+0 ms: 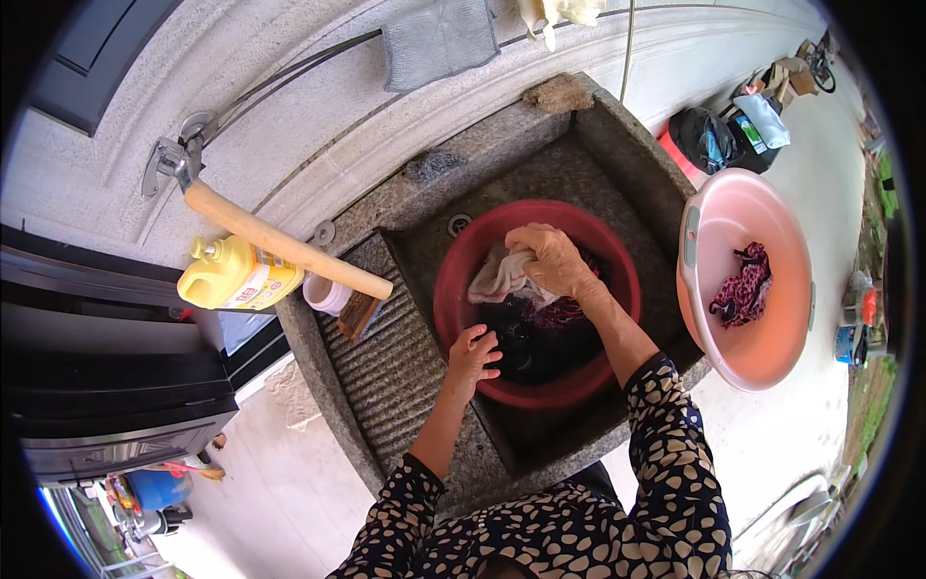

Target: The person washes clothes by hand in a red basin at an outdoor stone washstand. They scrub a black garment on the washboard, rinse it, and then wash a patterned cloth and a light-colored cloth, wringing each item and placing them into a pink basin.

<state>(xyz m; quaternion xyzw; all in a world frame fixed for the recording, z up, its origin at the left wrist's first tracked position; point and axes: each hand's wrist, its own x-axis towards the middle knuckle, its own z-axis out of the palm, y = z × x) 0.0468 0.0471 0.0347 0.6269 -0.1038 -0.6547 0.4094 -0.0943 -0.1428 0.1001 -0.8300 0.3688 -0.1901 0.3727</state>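
A red basin (453, 280) stands in the deep part of a stone sink (617, 145), with dark water and dark, pink-patterned cloth (555, 311) in it. Over its far side, my right hand (552, 259) is closed on a whitish cloth (502, 275), whose loose end hangs to the left. My left hand (471, 362) is at the basin's near left rim, fingers apart and holding nothing. To its left slopes the sink's ridged washboard (395, 386).
A tap with a long tan tube (280, 236) reaches over the washboard. Beside it stand a yellow jug (241, 275), a small pale cup (326, 292) and a wooden brush (359, 315). Right of the sink, a pink basin (714, 318) holds a pink-and-black cloth (745, 287).
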